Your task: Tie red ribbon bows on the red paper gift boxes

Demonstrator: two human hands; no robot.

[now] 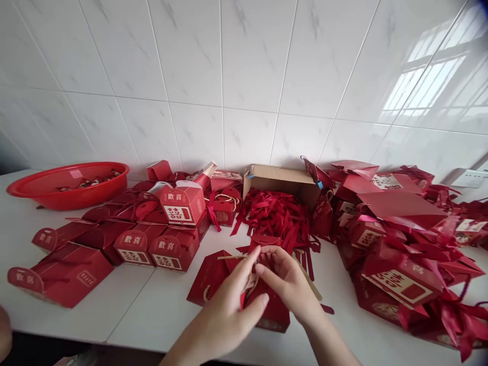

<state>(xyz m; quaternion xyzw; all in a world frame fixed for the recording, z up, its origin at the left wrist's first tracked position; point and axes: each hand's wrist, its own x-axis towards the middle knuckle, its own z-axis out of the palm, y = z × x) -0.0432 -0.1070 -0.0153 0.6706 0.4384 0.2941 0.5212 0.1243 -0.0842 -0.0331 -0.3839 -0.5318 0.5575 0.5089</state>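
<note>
At the table's front, a red paper gift box [275,312] stands between my two hands, its top mostly covered by them. My left hand [231,300] curves round the box's left side, thumb bent over the front. From the right, my right hand [292,284] has its fingers closed over the top, their tips meeting those of my left hand. Bits of beige cord and something pale show between the fingers, too covered to make out. Another red box [209,277] with a twisted cord handle [232,257] lies left of my hands.
Behind my hands stands an open cardboard carton [280,175] with red ribbons [274,216] spilling out. Closed red boxes [173,246] stand in rows on the left, near a red plastic basin [68,201]. More boxes with ribbons [404,274] are piled on the right. A tiled wall [247,76] bounds the back.
</note>
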